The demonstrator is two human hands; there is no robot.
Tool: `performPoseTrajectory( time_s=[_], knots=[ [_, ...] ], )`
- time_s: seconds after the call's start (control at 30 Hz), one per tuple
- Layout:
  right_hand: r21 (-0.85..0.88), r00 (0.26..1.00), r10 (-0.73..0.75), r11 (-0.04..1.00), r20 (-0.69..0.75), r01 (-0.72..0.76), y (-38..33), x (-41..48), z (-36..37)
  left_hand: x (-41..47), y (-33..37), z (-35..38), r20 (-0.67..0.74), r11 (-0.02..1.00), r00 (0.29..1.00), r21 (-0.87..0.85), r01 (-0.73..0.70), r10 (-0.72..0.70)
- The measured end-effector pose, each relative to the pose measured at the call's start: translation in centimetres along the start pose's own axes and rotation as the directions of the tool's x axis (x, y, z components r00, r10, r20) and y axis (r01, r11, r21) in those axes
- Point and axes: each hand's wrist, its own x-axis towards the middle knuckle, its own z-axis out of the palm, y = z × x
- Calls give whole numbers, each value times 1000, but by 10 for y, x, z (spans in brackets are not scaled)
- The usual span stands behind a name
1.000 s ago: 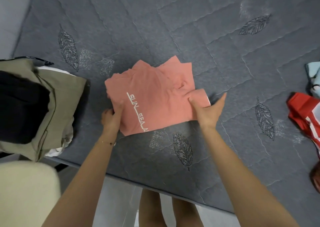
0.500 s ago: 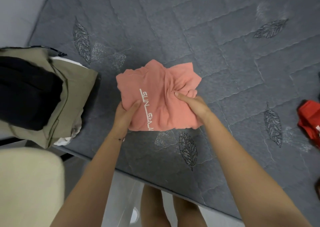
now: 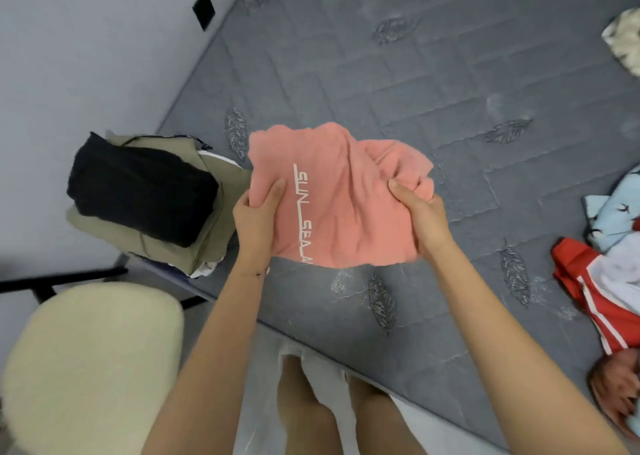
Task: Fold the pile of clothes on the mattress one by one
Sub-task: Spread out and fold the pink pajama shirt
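Observation:
A folded salmon-pink T-shirt (image 3: 343,194) with white lettering is held up off the grey quilted mattress (image 3: 398,73). My left hand (image 3: 258,215) grips its left edge, thumb on top. My right hand (image 3: 420,215) grips its right side where the cloth bunches. To the left, at the mattress corner, sits a stack of folded clothes: a black garment (image 3: 138,191) on top of an olive one (image 3: 214,232). Unfolded clothes lie at the right edge: a red and white piece (image 3: 588,295), a light blue one (image 3: 613,219) and a pinkish one (image 3: 620,392).
A cream cushioned chair seat (image 3: 90,364) stands at the lower left beside the mattress edge. A grey wall (image 3: 86,56) with a black plate (image 3: 204,9) rises behind the stack. A pale patterned cloth (image 3: 623,44) lies at the far right.
Both hands closed on the folded pink shirt and lifted it off the mattress, carrying it left toward the folded stack. The view swung left and down.

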Motion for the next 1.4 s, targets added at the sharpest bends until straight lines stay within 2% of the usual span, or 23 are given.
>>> performPoseTrajectory(
  time_s=[0.23,0.57,0.83,1.03,1.17,1.27,1.4],
  knots=[
    [107,999,0,994,-48,5,-24,-56,61,19,56,-68,60,1000,998,2,-28,28],
    [229,993,48,973,-108,-22,-25,-119,245,118,127,-224,160,987,987,153,-47,23],
    [249,993,105,965,-55,-88,9,-130,347,194,127,-307,141,971,989,239,6,-41],
    [142,989,126,983,-82,-114,42,-111,374,223,91,-331,218,947,973,321,6,-80],
    [81,967,211,976,-145,-201,62,-95,375,240,79,-332,246,922,965,387,-8,-95],
    [-40,943,257,962,-210,-271,76,-86,369,250,71,-331,267,883,955,469,-9,-132],
    [-177,949,270,938,-162,-297,82,-81,364,255,70,-327,223,848,968,530,-24,-113]
  ],
)
